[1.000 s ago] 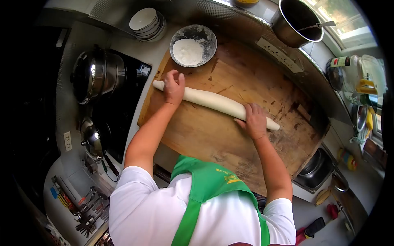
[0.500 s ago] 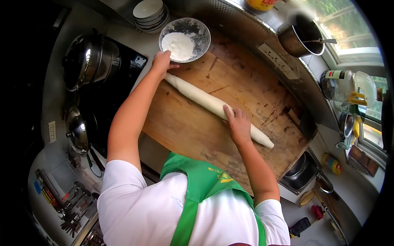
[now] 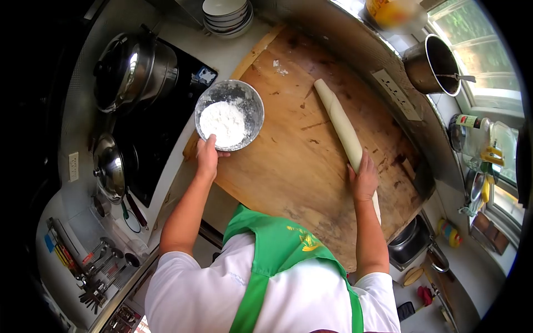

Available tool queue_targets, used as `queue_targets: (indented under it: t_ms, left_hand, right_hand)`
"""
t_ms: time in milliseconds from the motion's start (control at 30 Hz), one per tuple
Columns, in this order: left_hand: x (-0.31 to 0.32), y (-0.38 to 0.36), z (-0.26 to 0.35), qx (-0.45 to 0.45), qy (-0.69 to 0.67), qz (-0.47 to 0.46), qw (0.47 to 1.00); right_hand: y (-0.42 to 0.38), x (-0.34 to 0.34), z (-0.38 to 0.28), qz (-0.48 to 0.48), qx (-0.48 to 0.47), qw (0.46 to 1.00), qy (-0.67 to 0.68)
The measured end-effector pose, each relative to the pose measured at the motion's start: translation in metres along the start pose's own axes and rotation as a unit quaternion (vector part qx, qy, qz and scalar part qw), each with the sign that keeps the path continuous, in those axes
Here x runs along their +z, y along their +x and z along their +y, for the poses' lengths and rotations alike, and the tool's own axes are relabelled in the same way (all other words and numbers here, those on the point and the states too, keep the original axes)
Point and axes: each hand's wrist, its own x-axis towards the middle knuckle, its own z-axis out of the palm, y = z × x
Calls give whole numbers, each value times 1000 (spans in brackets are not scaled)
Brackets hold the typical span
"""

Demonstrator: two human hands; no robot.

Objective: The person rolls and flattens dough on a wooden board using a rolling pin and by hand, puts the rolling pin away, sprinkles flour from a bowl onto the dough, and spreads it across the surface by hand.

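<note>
My left hand point(image 3: 209, 157) grips the near rim of a metal bowl point(image 3: 255, 114), thumb inside and fingers outside. White flour point(image 3: 222, 123) is heaped in the bowl, and more of it dusts the inner wall. On the right of the wooden board point(image 3: 277, 172) lies a long, pale roll of dough point(image 3: 340, 123), slanting from the far middle toward the near right. A spiral seam shows near its far end. My right hand point(image 3: 365, 178) is wrapped over its nearer part, thumb on the left side. Whether anything is inside the roll is hidden.
Stacked bowls point(image 3: 227, 19) stand beyond the board. A black stove to the left carries a large pot point(image 3: 136, 72) and a lidded pan point(image 3: 111, 166). A socket strip point(image 3: 397, 94) runs along the wall, below a metal pot point(image 3: 433, 66). A sink point(image 3: 408, 244) sits at the near right.
My left hand has taken the flour bowl and drawn it closer, to the board's left edge. My right hand has shifted the dough roll rightward and turned it so it points more away from me.
</note>
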Motion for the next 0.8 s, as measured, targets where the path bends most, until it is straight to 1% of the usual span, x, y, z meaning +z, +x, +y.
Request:
queue_targets:
  t_ms: [100,133,200,267,333,367,433,467,567,667,733,800]
  left_hand:
    - [0,-20,-11,-14,4,-2,1000]
    - [-5,-20,-24,-14,3,2,1000]
    - [-19,-16,-57,89,56,-5,994]
    - [-20,-32,-49,74,50,0,996]
    - [-29,-40,-54,56,46,-24,997]
    - [-35,-41,-58,54,44,-21,997]
    - [-45,-44,-65,19,81,13,996]
    - [-48,-47,-66,18,81,14,996]
    - [-51,-56,-60,38,15,38,998]
    - [-59,-62,-55,58,-3,39,998]
    - [-65,-68,-51,58,6,47,997]
    - [-71,-72,-51,72,-15,39,997]
  right_hand:
    - [58,3,-16,-6,-2,1000,0]
    - [79,4,-23,-14,1,1000,1]
    - [121,5,-39,-10,-14,1000,-8]
    - [159,6,-57,-8,-28,999,-17]
    - [193,8,-75,-29,-36,999,-10]
    - [207,9,-84,-31,-40,999,-10]
    - [228,12,-101,-50,-87,995,1]
    - [234,16,-109,-52,-88,995,1]
    - [236,23,-132,-87,-130,988,7]
    - [213,25,-144,-105,-146,984,6]
    - [187,30,-142,-105,-159,982,6]
    - [157,32,-137,-104,-168,980,6]
